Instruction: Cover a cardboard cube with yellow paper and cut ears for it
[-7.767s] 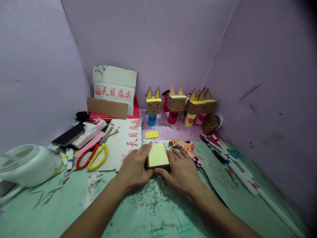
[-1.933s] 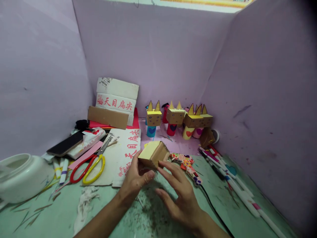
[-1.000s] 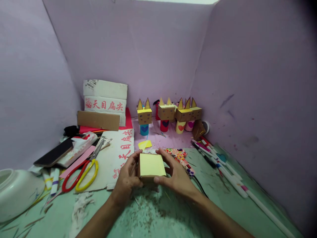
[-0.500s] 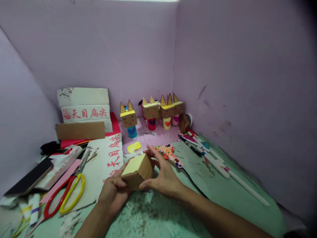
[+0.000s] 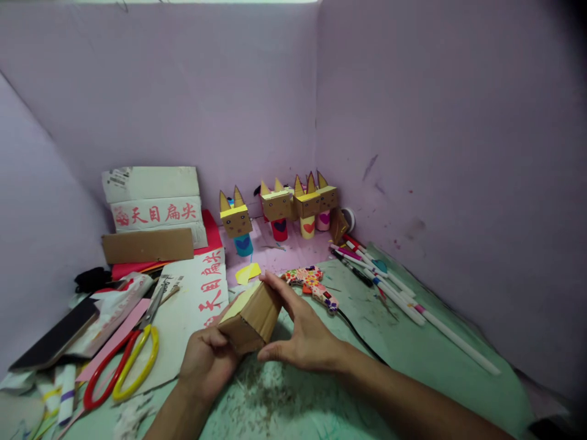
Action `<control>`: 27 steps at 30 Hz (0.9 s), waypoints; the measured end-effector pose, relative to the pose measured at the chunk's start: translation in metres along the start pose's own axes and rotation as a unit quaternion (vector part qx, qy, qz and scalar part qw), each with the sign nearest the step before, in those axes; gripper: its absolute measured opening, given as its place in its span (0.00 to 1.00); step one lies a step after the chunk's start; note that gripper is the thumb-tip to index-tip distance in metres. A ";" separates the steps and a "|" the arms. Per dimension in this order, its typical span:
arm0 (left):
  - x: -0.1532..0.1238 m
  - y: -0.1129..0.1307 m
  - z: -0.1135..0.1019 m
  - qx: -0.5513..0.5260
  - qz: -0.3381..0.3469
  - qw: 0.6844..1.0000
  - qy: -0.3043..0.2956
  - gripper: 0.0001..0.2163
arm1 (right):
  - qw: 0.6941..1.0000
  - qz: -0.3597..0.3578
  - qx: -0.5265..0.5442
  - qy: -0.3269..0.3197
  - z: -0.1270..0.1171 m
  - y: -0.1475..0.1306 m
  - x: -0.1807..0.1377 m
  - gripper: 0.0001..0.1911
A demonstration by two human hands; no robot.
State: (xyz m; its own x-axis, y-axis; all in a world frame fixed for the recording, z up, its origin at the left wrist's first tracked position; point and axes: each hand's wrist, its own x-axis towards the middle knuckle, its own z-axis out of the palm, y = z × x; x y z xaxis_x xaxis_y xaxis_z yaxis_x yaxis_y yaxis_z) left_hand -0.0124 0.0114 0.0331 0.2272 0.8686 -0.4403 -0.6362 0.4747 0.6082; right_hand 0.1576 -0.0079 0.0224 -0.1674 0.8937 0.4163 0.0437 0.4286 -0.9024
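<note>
A small cardboard box [image 5: 254, 318] with a pale yellow top is tilted above the table, its plain brown side and front facing me. My left hand [image 5: 208, 360] grips it from the left, thumb on the near corner and fingers underneath. My right hand [image 5: 305, 333] spans the right side, with the index finger at the far top edge and the thumb by the lower near corner; its other fingers are partly hidden behind the box. Just beyond lie a yellow paper scrap [image 5: 248, 273] and a flower-patterned glue gun [image 5: 312, 284] with a black cord.
Several box-headed, eared figures [image 5: 243, 244] stand at the back. Scissors [image 5: 149, 360] with red and yellow handles lie left on a white cardboard sheet [image 5: 183, 311]. Markers and white sticks [image 5: 398, 299] line the right wall. Folded cardboard [image 5: 153, 211] leans at the back left.
The box has been turned and tipped, so more of its right side shows and less of its yellow top. Both hands stay at it. The view has shifted slightly.
</note>
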 end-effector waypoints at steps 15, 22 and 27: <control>-0.010 0.001 -0.002 0.265 0.283 0.921 -0.031 0.16 | 0.914 0.226 0.319 0.109 -0.001 0.004 0.015 0.19; -0.008 -0.006 -0.003 0.185 0.231 0.953 -0.063 0.28 | 0.908 0.255 0.331 0.041 0.003 0.008 0.014 0.23; -0.006 -0.008 -0.009 0.200 0.225 0.946 -0.122 0.33 | 0.946 0.214 0.240 0.033 -0.003 0.013 0.011 0.32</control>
State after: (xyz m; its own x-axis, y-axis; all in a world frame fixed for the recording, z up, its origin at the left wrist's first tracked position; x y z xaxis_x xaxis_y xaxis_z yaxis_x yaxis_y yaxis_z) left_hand -0.0158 0.0012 0.0249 0.1948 0.9791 0.0588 -0.3908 0.0225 0.9202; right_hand 0.1596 0.0081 0.0159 -0.1721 0.9851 -0.0064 -0.3611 -0.0691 -0.9300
